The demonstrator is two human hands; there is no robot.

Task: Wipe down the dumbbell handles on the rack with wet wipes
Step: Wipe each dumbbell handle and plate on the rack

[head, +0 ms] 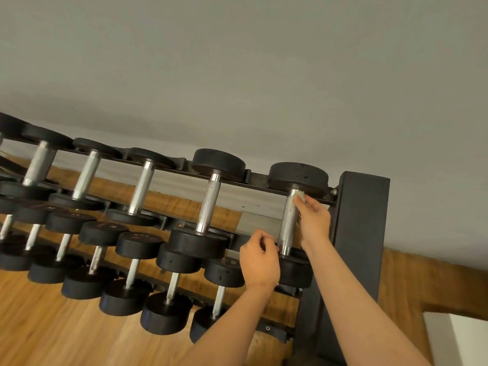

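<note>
My right hand (313, 220) pinches a wet wipe (301, 198) against the top of a dumbbell handle (289, 223). It is the last one on the top row of the rack (361, 233), in the middle right of the frame. My left hand (260, 262) is curled by the bottom of that handle. I cannot tell if it holds anything. I think the other handles (208, 204), going left and lower down, may need wiping too, but I cannot see which are clean.
</note>
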